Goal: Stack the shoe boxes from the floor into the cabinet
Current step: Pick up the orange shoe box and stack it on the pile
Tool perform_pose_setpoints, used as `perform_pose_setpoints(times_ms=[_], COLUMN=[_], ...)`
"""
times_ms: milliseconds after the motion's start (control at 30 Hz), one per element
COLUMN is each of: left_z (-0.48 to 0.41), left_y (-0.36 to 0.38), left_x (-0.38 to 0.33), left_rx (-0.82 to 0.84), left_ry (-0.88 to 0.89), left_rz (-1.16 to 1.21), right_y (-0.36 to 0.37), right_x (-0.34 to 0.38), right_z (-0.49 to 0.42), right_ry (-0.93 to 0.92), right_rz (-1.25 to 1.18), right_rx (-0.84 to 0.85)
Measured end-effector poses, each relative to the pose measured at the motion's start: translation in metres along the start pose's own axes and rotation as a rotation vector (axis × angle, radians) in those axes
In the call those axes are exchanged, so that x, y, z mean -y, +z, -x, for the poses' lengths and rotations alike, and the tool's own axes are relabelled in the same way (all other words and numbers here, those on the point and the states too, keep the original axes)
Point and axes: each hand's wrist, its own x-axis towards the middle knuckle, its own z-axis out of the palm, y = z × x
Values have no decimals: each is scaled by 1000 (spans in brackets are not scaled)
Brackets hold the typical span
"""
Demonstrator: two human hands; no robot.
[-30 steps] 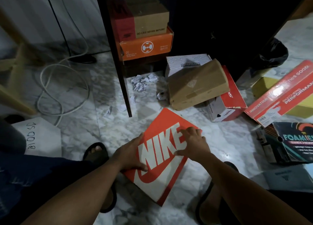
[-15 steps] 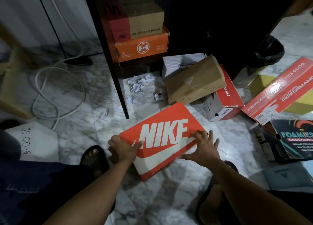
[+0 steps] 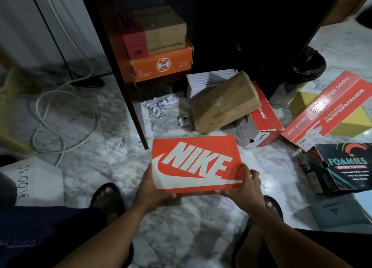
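Both hands are on the orange Nike box. Our left hand cups the near left corner, with the thumb up along the side edge and the fingers curled under the near edge. Our right hand grips the near right corner, thumb along the near side and fingers up the right side.

The box is lid-up just in front of the cabinet, big white NIKE and swoosh facing us. We honestly can't tell if it's fully off the floor.

Inside the cabinet, an orange box with a round white logo carries a brown box printed GO LIKE NEVER BEFORE.

On the floor right at the cabinet's opening is a white box reading SKECHERS PERFORMANCE, with a tan box tilted against it.

Farther right of the cabinet, a long red box says INNOVATION, THIS GOOD and SKECHERS PERFORMANCE. A dark box near it reads FOAMIES SKECHERS.

Left of the cabinet, a white sheet has handwriting, roughly JS 0018.
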Motion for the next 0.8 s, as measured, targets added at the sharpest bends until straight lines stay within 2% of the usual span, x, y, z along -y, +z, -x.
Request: perform_pose_setpoints(times_ms=[133,333,533,800], left_z=[0,8,8,13], left_y=[0,-4,-11,-16], left_x=[8,15,10,-52], left_rx=[2,23,-4,-175], left_ry=[-27,-87,-61,43], left_rz=[-7,-59,-135,-122], right_y=[3,1,-10,-51], right_x=[-12,-19,-15,5], right_z=[-12,-14,-9,13], right_ry=[30,-96,-114,-196], right_rz=[-222,-468,-460,-421], right_rx=[64,91,82,-121])
